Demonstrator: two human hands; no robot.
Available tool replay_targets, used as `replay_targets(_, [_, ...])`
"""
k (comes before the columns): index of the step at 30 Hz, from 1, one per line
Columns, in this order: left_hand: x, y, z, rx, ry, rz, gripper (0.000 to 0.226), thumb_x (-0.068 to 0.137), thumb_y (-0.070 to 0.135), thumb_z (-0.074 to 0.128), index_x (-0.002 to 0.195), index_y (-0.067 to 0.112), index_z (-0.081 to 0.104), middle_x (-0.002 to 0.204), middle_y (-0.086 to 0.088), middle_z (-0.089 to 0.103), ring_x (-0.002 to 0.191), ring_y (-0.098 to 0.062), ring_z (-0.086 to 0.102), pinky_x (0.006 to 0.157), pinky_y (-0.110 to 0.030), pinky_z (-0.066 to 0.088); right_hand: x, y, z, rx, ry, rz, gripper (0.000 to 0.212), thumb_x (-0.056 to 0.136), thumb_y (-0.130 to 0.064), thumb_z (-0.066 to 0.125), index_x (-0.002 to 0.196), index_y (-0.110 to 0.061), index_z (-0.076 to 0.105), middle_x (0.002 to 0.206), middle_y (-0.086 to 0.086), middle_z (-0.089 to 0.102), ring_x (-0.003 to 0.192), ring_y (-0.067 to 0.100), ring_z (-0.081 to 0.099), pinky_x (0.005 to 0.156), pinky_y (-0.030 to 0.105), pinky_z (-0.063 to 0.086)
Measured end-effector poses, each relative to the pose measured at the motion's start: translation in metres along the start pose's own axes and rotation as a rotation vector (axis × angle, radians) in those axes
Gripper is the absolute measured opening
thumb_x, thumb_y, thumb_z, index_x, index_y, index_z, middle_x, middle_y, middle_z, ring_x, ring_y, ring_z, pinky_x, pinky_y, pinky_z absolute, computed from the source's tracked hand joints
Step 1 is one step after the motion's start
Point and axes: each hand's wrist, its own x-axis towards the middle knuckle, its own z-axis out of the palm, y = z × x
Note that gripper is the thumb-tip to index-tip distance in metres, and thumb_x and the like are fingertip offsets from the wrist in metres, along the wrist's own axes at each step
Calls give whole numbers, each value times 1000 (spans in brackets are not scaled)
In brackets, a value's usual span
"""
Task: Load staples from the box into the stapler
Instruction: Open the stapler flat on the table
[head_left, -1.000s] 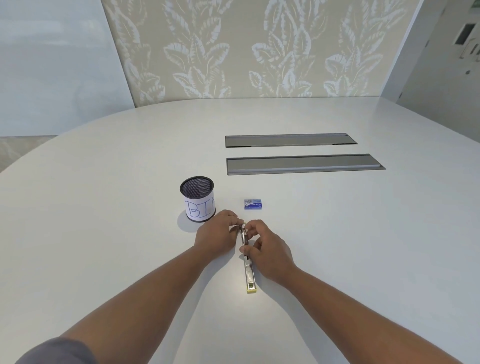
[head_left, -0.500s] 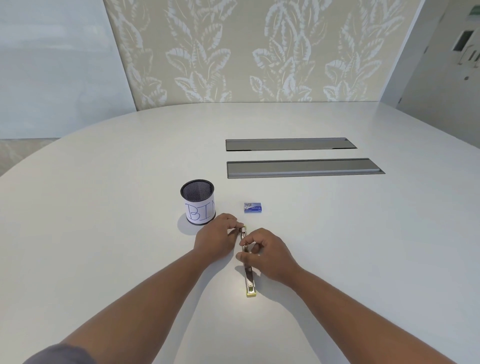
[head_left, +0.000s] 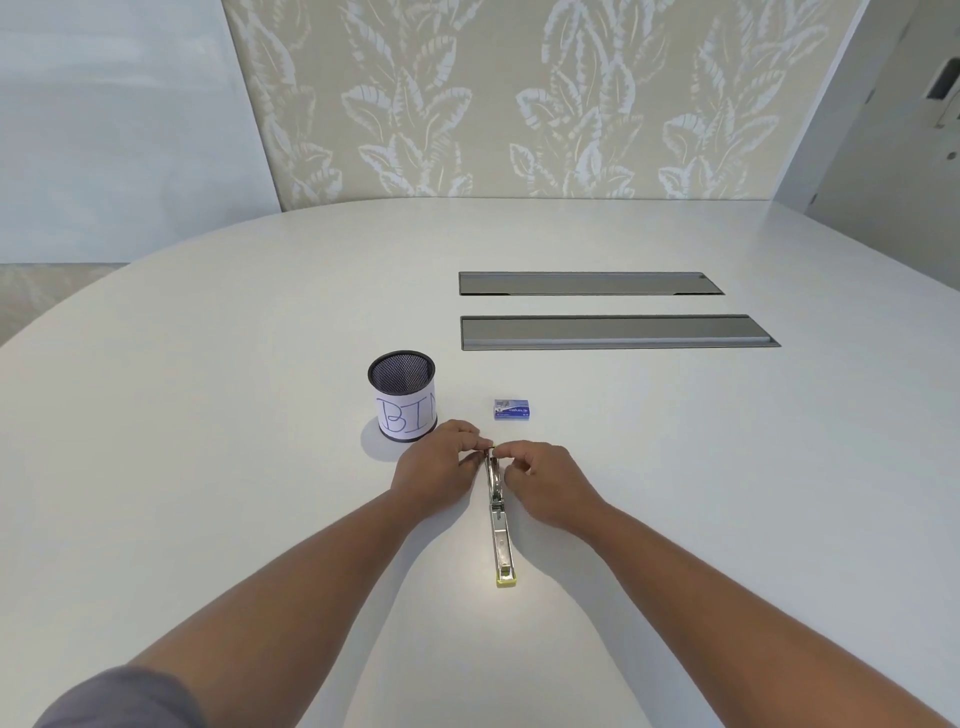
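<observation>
Up past the hands, a small blue staple box lies shut on the white bench, just right of a black mesh cup labelled "BIN"; whether the cup holds anything cannot be told. Two grey hatches sit farther back. Left hand and right hand both pinch the far end of the opened stapler, which lies flat between them.

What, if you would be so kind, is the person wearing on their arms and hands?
Both forearms are bare, and the left hand and right hand carry no gloves, and no rings or watch that I can see. The only clothing in view is a grey sleeve on the left upper arm, at the lower left corner.
</observation>
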Motion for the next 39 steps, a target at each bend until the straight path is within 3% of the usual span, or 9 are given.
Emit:
replay_targets(3, [-1, 0, 0, 2, 0, 6, 23, 95, 37, 60, 113, 42, 72, 124, 27, 57, 106, 5, 56, 79, -20, 38, 4, 0, -2, -369, -11, -148, 53, 89, -16, 42, 134, -36, 62, 93, -3, 62, 91, 19, 61, 81, 38, 52])
replay_targets(10, [-1, -1, -1, 22, 7, 16, 22, 95, 38, 59, 112, 43, 72, 124, 27, 57, 105, 4, 56, 76, -21, 37, 11, 1, -8, -722, -31, -332, 54, 93, -21, 42, 142, -44, 45, 83, -8, 40, 76, 24, 53, 61, 32, 32])
replay_targets(14, [-1, -1, 0, 19, 15, 22, 23, 95, 37, 59, 113, 43, 72, 122, 27, 57, 107, 4, 56, 78, -21, 39, 16, -4, -13, -877, -34, -405, 37, 94, -23, 42, 127, -32, 57, 82, -9, 38, 83, 26, 62, 61, 33, 33])
replay_targets(19, [-2, -2, 1, 14, 20, 22, 23, 95, 38, 59, 113, 43, 72, 122, 28, 57, 107, 5, 56, 80, -20, 38, 13, -3, -11, -878, -26, -445, 32, 93, -23, 42, 121, -24, 58, 89, -3, 55, 83, 27, 62, 60, 32, 31])
replay_targets(31, [-3, -1, 1, 16, 29, 22, 22, 94, 39, 58, 110, 46, 72, 116, 31, 55, 98, 11, 50, 76, -18, 37, -7, 7, -6, -848, -1, -475, 31, 95, -24, 38, 119, -22, 58, 92, -1, 55, 78, 27, 60, 57, 33, 38])
replay_targets(36, [-3, -1, 1, 8, 34, 29, 21, 94, 36, 60, 109, 45, 73, 113, 32, 53, 100, 9, 53, 80, -21, 41, -16, 13, 2, -651, 41, -376, 42, 93, -22, 41, 131, -29, 58, 99, -3, 58, 83, 25, 61, 64, 34, 44])
replay_targets(39, [-4, -1, 1, 7, 29, 29, 21, 94, 36, 60, 109, 45, 73, 113, 32, 54, 100, 8, 54, 79, -21, 41, -23, 12, 9, -459, 85, -246, 48, 87, -26, 43, 131, -36, 56, 95, -12, 59, 84, 11, 59, 70, 31, 45])
